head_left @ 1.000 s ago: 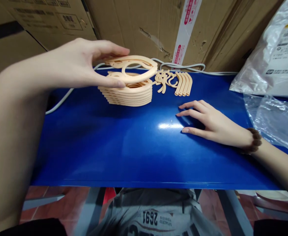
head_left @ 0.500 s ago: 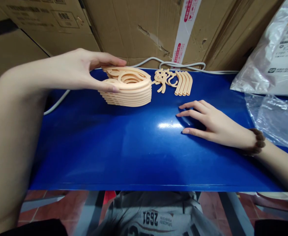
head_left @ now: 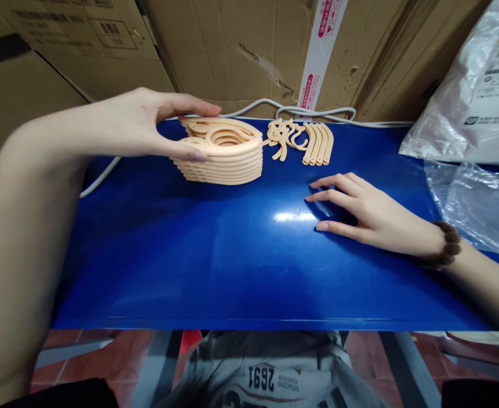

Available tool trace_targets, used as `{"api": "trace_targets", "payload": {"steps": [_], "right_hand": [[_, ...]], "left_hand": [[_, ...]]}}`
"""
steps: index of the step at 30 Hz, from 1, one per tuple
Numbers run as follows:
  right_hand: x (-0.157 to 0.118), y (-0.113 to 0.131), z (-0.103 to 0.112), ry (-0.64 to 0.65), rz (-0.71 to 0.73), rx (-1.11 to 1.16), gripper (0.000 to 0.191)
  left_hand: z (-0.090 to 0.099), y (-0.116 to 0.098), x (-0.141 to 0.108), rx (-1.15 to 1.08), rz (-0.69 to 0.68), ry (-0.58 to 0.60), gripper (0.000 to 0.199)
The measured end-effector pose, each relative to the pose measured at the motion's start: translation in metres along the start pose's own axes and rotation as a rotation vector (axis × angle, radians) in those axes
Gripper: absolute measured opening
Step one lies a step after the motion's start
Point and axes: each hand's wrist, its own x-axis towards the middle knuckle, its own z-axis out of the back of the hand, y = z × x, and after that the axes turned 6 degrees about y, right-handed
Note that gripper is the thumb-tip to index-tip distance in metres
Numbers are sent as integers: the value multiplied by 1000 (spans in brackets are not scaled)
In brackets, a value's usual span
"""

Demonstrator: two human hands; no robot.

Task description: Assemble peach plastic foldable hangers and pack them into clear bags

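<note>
At the back of the blue table [head_left: 232, 255] is a neat stack of beige plastic hanger pieces [head_left: 232, 164], their curved edges aligned. My left hand [head_left: 160, 124] spans its left end, thumb on the near side and a finger along the far side; the other fingers are hidden. Just right of the stack lie several loose beige hooks [head_left: 287, 135], jumbled together. Beside them, several curved beige tubes [head_left: 318, 144] sit in a row. My right hand [head_left: 360, 212] rests on the table nearer me, fingers apart and holding nothing, below and to the right of the tubes.
Large cardboard boxes [head_left: 241, 62] stand behind the table. A white cable [head_left: 262, 103] runs along the back edge. At the right are a white shipping bag [head_left: 466, 113] and clear plastic wrap [head_left: 479, 204]. The table's front edge [head_left: 270, 324] is close to my lap.
My left hand and wrist have shifted very slightly to the right at the stack. The right hand, hooks and tubes stay where they were.
</note>
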Motion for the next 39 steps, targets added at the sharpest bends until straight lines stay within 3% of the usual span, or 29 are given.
{"api": "trace_targets", "payload": {"steps": [4,11,19,25,30,35,39], "right_hand": [[0,0,0,1,-4,2,48],[0,0,0,-1,5,4,49],[-2,-1,1,7,-3,8,47],[-2,-1,1,9,2,-8,48],[-1,-1,1,8,13,-25,48],[-1,-1,2,14,11,-26,49],[-1,-1,1,17,8,-25,49]], "left_hand": [[-1,0,0,3,52,-12,98],[-2,3,-4,31,-52,-14,94],[-1,22,-15,-43,107,-15,110],[-2,34,-15,-44,-1,-24,100],[-2,35,-15,-73,72,-8,100],[-1,39,-14,-58,8,-14,99],[0,35,-13,-100,135,20,112]]}}
